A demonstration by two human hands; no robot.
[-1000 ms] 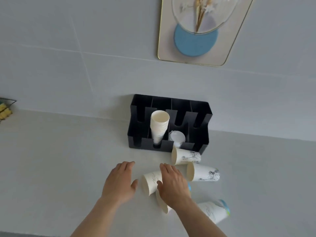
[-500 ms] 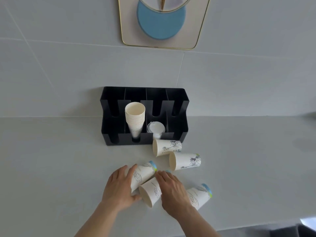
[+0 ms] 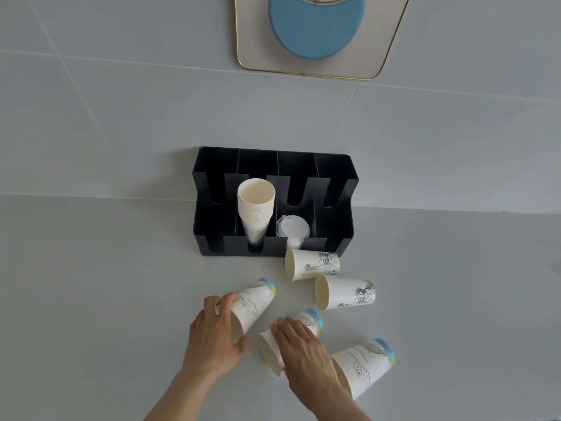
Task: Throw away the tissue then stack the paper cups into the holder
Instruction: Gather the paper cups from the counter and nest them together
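Note:
A black cup holder (image 3: 334, 238) stands against the wall with a stack of paper cups (image 3: 256, 205) in its second slot and white lids (image 3: 293, 227) in the third. Several printed paper cups lie on their sides on the counter. My left hand (image 3: 214, 341) grips the open end of one lying cup (image 3: 253, 305). My right hand (image 3: 303, 350) lies over a second lying cup (image 3: 309, 322), fingers wrapped on it. A third cup (image 3: 365, 364) lies beside my right wrist. Two more cups (image 3: 312, 264) (image 3: 346, 292) lie in front of the holder. No tissue is in view.
The pale counter (image 3: 106, 299) meets a tiled wall (image 3: 121, 117) behind the holder. A gold-rimmed wall ornament with a blue disc (image 3: 315, 31) hangs above.
My left hand has closed around the rim of the left cup. My right hand stays on the middle cup. The view has shifted slightly.

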